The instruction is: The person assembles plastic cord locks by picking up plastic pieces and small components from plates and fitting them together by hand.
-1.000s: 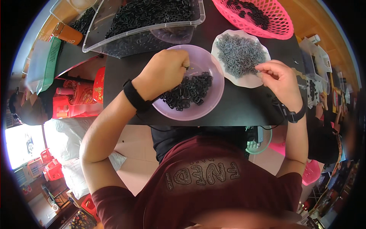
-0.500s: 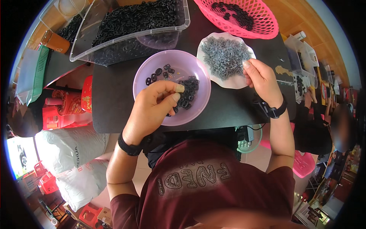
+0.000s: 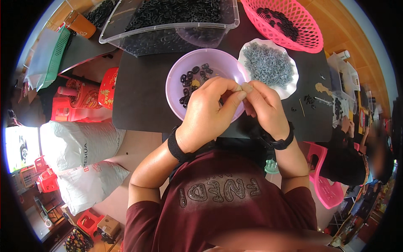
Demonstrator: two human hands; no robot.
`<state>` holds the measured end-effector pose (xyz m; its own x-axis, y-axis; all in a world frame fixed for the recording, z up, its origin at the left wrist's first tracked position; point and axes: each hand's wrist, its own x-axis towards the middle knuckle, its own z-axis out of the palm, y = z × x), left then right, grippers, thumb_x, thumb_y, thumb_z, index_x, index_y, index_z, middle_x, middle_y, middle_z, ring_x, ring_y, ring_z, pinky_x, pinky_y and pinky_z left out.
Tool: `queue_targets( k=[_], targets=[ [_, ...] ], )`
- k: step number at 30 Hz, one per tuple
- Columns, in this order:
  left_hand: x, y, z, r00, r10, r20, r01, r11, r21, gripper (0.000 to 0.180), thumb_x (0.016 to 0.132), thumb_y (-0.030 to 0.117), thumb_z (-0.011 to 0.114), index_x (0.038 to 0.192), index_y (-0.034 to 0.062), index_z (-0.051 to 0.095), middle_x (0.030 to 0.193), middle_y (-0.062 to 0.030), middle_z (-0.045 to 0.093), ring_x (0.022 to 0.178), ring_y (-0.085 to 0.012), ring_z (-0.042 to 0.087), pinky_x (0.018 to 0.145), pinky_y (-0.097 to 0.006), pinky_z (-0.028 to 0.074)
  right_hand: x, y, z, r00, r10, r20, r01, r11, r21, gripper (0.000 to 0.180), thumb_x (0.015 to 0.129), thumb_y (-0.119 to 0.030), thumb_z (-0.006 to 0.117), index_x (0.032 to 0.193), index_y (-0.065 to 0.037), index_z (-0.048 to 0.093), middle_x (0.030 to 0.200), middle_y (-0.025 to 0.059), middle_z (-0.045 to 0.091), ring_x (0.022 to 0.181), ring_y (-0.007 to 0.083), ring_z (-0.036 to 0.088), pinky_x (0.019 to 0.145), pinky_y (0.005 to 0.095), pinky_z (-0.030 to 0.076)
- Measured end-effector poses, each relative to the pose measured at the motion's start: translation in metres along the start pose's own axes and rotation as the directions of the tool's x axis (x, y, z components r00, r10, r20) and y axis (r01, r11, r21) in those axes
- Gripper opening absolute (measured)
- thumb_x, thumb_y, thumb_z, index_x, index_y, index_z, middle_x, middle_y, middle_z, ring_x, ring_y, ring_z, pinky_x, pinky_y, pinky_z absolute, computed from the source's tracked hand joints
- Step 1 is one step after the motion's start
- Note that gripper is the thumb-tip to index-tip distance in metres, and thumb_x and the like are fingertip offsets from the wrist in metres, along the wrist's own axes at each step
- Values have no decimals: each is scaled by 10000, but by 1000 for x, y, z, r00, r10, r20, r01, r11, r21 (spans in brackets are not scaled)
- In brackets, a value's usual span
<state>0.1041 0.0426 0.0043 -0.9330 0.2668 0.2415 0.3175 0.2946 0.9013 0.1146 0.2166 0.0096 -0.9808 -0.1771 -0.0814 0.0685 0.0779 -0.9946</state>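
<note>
Over the right side of a lilac plastic bowl, my two hands meet at their fingertips. My left hand is closed in a thumb-and-finger pinch. Against it presses my right hand, also pinching; whatever lies between the fingers is too small and covered to make out. In the bowl are several small black rings and links, partly behind my left hand. Just beyond my right hand stands a white scalloped plate heaped with tiny grey translucent pieces.
A large clear bin full of black links stands at the back, beside a pink mesh basket with more black pieces. Loose black bits and a thin stick lie on the dark table. White sacks rest on the left.
My right hand has come away from the plate of grey pieces to my left hand, and their fingertips now touch. My left hand has risen off the black pieces. The whole view has shifted.
</note>
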Motion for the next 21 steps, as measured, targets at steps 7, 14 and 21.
queue_targets(
  k=[7,14,21],
  targets=[
    [-4,-7,-6,987,-155,36,158,981,-115,145,895,126,646,932,-14,650,790,-141,647,701,-260,633,650,-338,499,2,13,8,894,-446,41,407,772,-489,121,950,-96,583,897,12,575,789,153,558,707,337,543,637,395,449],
    [0,-5,-6,900,-399,177,437,826,-357,184,959,169,596,938,-10,634,725,-27,600,653,-87,560,608,-264,460,-2,5,-4,805,-583,109,532,629,-567,103,854,17,641,948,-6,607,877,134,625,802,330,615,716,377,506],
    [-2,-5,-9,857,-421,297,516,693,-503,208,1023,209,511,999,19,593,698,-23,535,508,-57,417,455,-197,336,1,-1,-33,846,-470,-252,233,751,-618,245,837,7,684,1078,-32,681,953,110,670,773,186,653,685,298,534]
  ],
)
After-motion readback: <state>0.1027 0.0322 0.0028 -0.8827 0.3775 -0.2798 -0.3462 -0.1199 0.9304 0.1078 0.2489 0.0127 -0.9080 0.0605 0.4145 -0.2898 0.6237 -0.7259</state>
